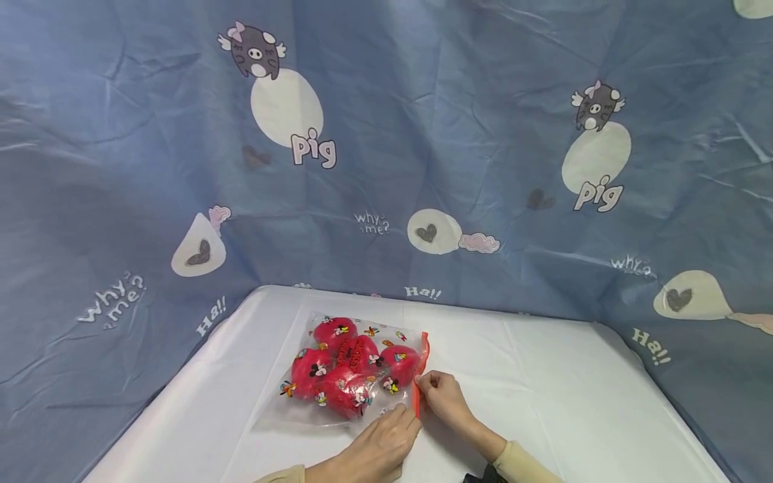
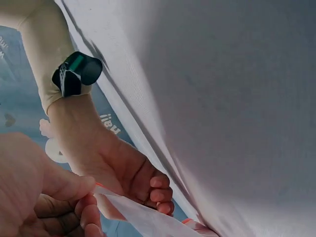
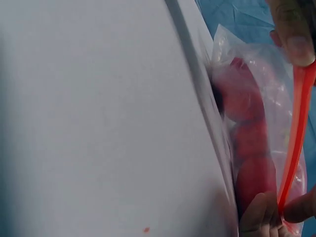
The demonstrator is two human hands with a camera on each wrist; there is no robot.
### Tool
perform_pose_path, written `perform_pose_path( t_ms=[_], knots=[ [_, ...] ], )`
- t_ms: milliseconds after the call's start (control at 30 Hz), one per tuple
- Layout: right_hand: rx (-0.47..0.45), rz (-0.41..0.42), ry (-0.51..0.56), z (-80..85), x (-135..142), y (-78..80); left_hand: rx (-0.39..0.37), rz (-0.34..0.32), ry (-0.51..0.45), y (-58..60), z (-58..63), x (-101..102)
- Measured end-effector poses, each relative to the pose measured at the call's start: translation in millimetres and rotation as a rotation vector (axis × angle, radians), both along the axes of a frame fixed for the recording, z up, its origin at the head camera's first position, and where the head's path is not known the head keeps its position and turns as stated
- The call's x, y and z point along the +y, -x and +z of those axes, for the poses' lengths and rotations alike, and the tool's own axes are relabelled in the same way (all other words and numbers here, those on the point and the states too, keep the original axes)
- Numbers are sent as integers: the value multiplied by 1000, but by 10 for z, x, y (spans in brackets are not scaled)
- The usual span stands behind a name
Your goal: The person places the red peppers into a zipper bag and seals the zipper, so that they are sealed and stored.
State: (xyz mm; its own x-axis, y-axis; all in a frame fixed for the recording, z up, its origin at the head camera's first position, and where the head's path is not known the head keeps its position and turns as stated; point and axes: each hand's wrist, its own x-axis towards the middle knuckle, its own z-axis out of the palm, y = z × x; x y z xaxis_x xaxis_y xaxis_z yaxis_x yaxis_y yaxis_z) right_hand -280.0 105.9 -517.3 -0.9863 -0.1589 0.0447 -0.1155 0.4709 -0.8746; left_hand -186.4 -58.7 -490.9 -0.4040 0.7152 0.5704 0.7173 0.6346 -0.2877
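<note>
A clear plastic zip bag point(image 1: 284, 409) with cartoon prints lies on the white table, its red zip strip point(image 3: 296, 118) on the right side. Several red rounded objects point(image 1: 344, 392) fill it; through the plastic their exact kind is unclear. My left hand point(image 1: 386, 439) pinches the near end of the strip between thumb and fingers. Farther along the same strip, my right hand point(image 1: 449, 401) pinches the edge with its fingertips. In the left wrist view, the bag's edge stretches taut from the left hand point(image 2: 47, 197), with the right hand point(image 2: 123, 168) beyond it.
A white cloth point(image 1: 531, 376) covers the table. Behind and at both sides hangs a blue curtain point(image 1: 374, 181) printed with pigs and words. A dark wrist device point(image 2: 76, 71) sits on the right forearm's beige sleeve.
</note>
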Motion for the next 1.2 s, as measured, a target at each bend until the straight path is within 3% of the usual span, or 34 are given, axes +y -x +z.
perform_pose_path(
  t_ms=[233,533,733,867,1067,1200],
  knots=[
    [39,-64,28,30,-20,88,-25,-30,-55,-7,-3,18],
    [87,-175,-22,29,71,441,-52,-119,-101,-49,7,78],
    [83,-193,-30,50,153,670,-28,-153,-57,-100,11,138],
    [50,-185,-47,65,174,762,-97,-150,-61,-110,34,141],
    [2,-164,-11,67,181,789,-143,-156,-63,-97,43,128],
    [-9,-124,34,79,211,757,-159,-105,-16,-124,96,95]
  ],
)
